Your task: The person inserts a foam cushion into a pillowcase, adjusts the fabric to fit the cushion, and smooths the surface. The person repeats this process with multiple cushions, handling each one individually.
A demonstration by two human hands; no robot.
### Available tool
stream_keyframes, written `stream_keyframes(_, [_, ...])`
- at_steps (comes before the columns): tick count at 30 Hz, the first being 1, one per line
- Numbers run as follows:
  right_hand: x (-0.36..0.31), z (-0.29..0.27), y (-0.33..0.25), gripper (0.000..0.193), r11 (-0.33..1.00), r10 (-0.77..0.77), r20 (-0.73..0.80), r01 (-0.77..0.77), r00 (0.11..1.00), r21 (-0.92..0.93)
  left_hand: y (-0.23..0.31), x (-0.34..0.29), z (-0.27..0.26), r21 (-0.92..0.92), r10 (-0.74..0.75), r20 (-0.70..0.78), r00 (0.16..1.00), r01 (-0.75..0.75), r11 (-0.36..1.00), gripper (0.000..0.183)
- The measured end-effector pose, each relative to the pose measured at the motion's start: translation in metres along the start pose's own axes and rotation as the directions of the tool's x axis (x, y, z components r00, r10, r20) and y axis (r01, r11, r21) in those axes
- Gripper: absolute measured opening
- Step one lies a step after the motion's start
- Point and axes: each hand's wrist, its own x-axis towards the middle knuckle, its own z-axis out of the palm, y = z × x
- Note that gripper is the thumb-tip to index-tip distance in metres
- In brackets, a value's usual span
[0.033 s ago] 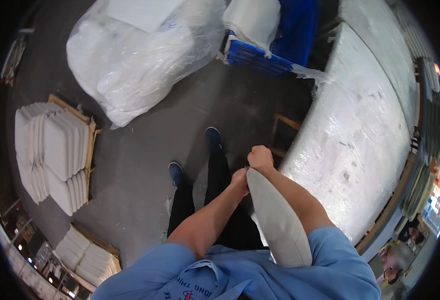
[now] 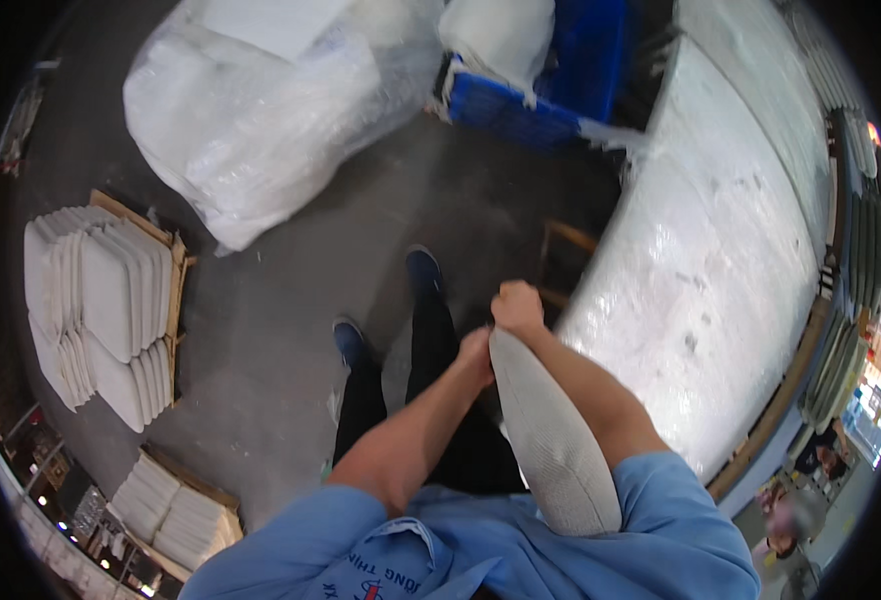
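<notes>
One grey cushion [image 2: 553, 440] here, held edge-up against the person's chest, far end pinched between both hands, probably so it stays stiff and off the floor. Right hand [image 2: 517, 306] is fisted tight on the top corner; left hand [image 2: 477, 352] clamps the edge just below. Plastic-wrapped table [image 2: 701, 260] sits right beside, stacked white cushions [image 2: 101, 300] well off left.

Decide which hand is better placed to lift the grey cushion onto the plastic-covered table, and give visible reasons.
Probably the right hand: it is fisted over the top end of the grey cushion and is nearer the plastic-covered table. The left hand only grips the cushion's edge lower down.
</notes>
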Motion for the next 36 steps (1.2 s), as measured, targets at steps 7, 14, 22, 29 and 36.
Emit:
stream_keyframes(7, [0.003,-0.006,-0.01,0.019,0.979,0.173,0.009,-0.173,0.985,0.106,0.013,0.04,-0.021,0.162,-0.058,-0.005,0.998,0.058,0.985,0.039])
stream_keyframes(14, [-0.012,-0.006,-0.007,0.021,0.981,0.162,-0.208,-0.133,0.965,0.144,0.043,0.001,-0.017,0.431,-0.136,0.34,0.93,-0.026,0.902,0.072])
stream_keyframes(22, [-0.035,-0.034,-0.008,0.046,0.944,0.149,-0.321,-0.037,0.935,0.329,0.059,-0.013,0.002,0.597,-0.19,0.33,0.925,-0.049,0.801,0.076])
stream_keyframes(29, [-0.116,-0.092,0.047,0.051,0.943,-0.072,-0.054,0.085,0.996,0.323,0.064,-0.025,0.058,0.841,-0.186,0.297,0.937,-0.164,0.516,0.051])
stream_keyframes(36, [-0.235,-0.074,0.16,0.041,0.923,0.186,0.091,-0.205,0.978,0.326,0.06,-0.035,0.087,0.95,-0.134,0.304,0.943,-0.31,-0.031,0.049])
